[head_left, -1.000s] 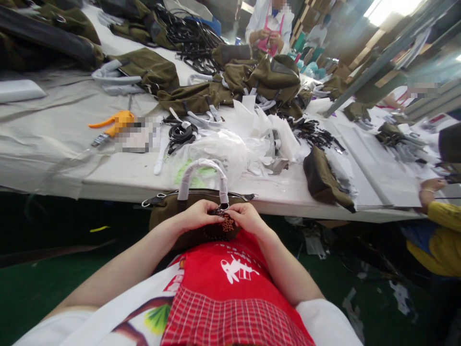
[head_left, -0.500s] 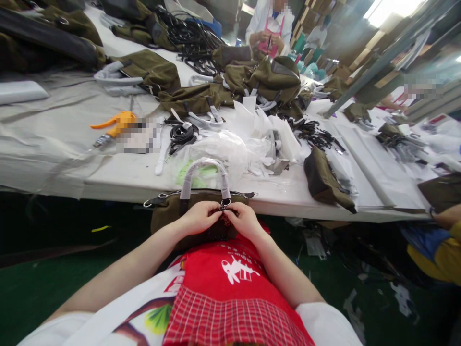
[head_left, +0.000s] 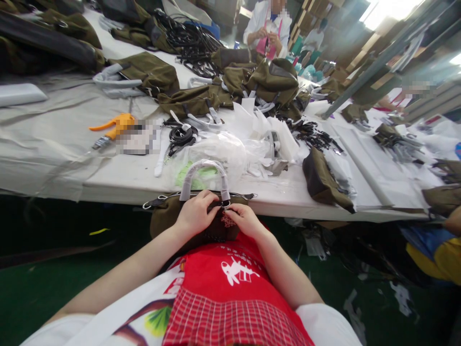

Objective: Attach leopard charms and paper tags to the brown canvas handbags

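An olive-green handbag [head_left: 162,222] rests against my apron at the table's front edge. Its carrying handle [head_left: 205,165] stands up in pale wrapping, and a metal ring [head_left: 225,204] sits at the handle's right base. My left hand [head_left: 196,214] lies over the bag's upper front, fingers curled and thumb reaching towards the ring. Just below that ring, my right hand [head_left: 247,220] has thumb and forefinger pinched together. A small red patterned charm [head_left: 227,220] hangs at those fingertips; its fastening is too small to make out.
Clear plastic bags [head_left: 223,149] and paper lie beyond the handbag. An orange-handled air gun [head_left: 117,127] and coiled black straps [head_left: 183,136] are on the left. Another olive bag [head_left: 322,180] lies right, with several more behind. A co-worker [head_left: 270,31] stands across the table.
My left hand has risen, its fingers lifting up over the bag's top edge and parting from the right fingertips. The red charm shows more fully beside my right hand.
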A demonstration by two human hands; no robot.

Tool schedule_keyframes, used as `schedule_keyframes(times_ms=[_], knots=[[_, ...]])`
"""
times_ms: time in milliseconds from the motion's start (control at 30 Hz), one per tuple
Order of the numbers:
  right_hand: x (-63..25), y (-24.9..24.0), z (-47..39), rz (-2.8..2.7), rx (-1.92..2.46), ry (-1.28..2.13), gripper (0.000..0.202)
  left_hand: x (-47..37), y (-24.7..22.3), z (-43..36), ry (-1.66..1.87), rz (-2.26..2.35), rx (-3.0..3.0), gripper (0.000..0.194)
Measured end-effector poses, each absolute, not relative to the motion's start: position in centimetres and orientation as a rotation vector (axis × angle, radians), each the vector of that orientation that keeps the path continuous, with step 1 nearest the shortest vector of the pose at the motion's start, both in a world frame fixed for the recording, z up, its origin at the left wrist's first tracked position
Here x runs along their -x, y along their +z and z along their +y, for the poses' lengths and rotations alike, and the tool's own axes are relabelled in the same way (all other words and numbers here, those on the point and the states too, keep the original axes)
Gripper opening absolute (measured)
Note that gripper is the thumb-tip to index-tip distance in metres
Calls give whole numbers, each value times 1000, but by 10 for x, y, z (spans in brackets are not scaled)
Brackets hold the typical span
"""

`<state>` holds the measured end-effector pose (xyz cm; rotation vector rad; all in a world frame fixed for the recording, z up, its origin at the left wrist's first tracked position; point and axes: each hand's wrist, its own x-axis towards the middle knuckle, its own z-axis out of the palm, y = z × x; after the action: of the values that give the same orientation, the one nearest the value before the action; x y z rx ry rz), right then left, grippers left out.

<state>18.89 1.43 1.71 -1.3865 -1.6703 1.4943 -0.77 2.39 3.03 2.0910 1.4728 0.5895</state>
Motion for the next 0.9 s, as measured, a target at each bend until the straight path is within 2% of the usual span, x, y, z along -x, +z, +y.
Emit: schedule_keyframes(times_ms=[133, 500, 700, 767, 900], knots=[[-190, 15, 14, -1479, 1318, 1654, 23, 9, 30, 22, 632, 1312, -2328, 17], [-193, 17, 14, -1525, 1420, 1610, 26, 7, 38, 20, 329, 1046, -2975, 13], [-198, 33, 12, -1824, 1550, 1119, 37, 24, 50, 25, 411, 1152, -2777, 16], [-198, 37, 12, -1972, 1444, 1114, 37, 30, 53, 26, 529, 1161, -2616, 20], [-192, 39, 16, -1961, 1327, 1203, 21, 34, 51, 27, 704, 1154, -2307, 24]])
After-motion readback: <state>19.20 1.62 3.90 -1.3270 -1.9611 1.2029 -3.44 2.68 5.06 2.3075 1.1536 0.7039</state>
